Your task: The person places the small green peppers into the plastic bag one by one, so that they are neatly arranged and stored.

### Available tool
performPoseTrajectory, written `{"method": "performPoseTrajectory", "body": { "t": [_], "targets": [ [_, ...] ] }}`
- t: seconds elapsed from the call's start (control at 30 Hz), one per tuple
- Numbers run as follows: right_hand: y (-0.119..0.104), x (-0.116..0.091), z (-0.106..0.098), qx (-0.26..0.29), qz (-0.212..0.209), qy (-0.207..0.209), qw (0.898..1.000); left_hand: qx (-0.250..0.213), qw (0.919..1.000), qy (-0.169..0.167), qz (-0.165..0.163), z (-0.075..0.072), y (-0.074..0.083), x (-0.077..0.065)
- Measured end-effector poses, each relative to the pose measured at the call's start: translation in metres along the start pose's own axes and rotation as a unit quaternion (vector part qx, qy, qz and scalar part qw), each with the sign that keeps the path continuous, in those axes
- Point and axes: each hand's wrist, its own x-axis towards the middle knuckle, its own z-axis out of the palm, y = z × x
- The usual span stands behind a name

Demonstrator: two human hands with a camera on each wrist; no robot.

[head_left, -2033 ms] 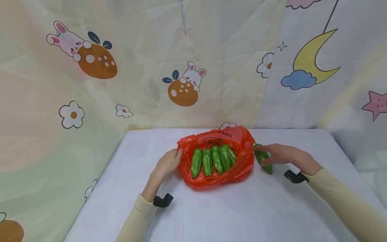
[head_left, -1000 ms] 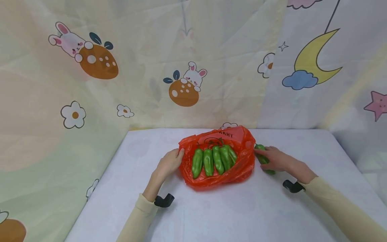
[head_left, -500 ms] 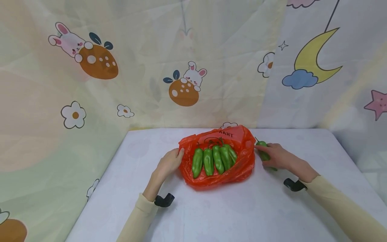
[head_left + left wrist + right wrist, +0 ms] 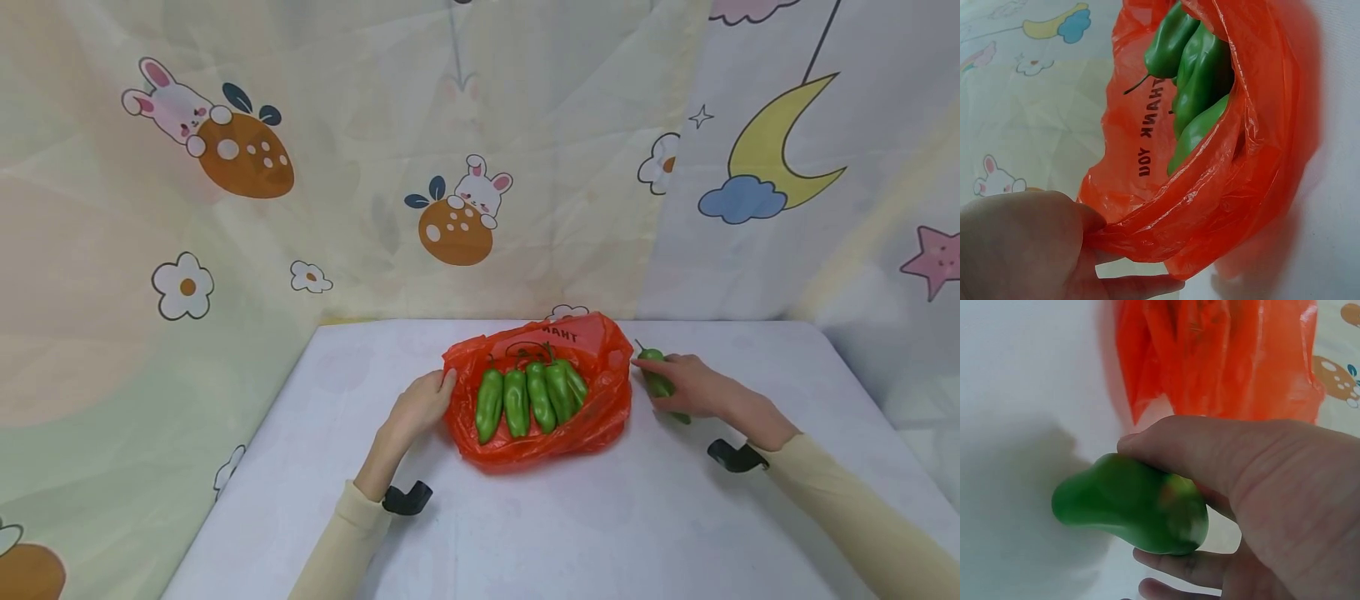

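A red plastic bag printed with "THANK YOU" lies with its mouth spread on the white table. Several green peppers lie side by side inside it. My left hand pinches the bag's left rim between thumb and fingers, as the left wrist view shows closely. Just right of the bag, my right hand holds one more green pepper between thumb and fingers. In the head view that pepper's stem points toward the back, and its middle is partly covered by the fingers.
The white table reaches back to a hanging cloth printed with rabbits, flowers and a moon. A black wrist mount sits on the left wrist and another black mount on the right.
My right hand has closed its fingers around the loose pepper, which has shifted slightly right. The left hand keeps its hold on the bag rim, and the bag has barely moved.
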Motion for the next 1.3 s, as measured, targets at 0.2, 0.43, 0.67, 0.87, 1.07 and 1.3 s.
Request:
{"method": "performPoseTrajectory", "body": {
  "t": [0.2,0.43,0.67,0.87,1.07,1.3],
  "targets": [
    [-0.003,-0.003,-0.010,0.005,0.004,-0.007,1.000,0.004,1.0000,0.001,-0.001,0.000,0.000,0.000],
    [0.000,-0.003,-0.015,0.001,0.004,-0.007,1.000,0.004,1.0000,0.003,0.000,0.001,-0.001,0.001],
    [0.001,-0.005,-0.022,0.010,0.014,-0.004,1.000,0.005,1.0000,0.004,0.004,0.002,0.000,0.000],
    [-0.003,-0.008,-0.028,0.016,0.011,-0.004,1.000,0.001,1.0000,0.006,0.003,0.001,0.000,0.000],
    [-0.007,-0.011,-0.034,0.022,0.008,-0.008,1.000,0.002,1.0000,0.006,-0.003,0.000,0.000,0.000],
    [-0.010,-0.018,-0.044,0.018,-0.008,0.003,1.000,0.005,1.0000,0.007,-0.001,0.000,0.002,0.001]
  ]
}}
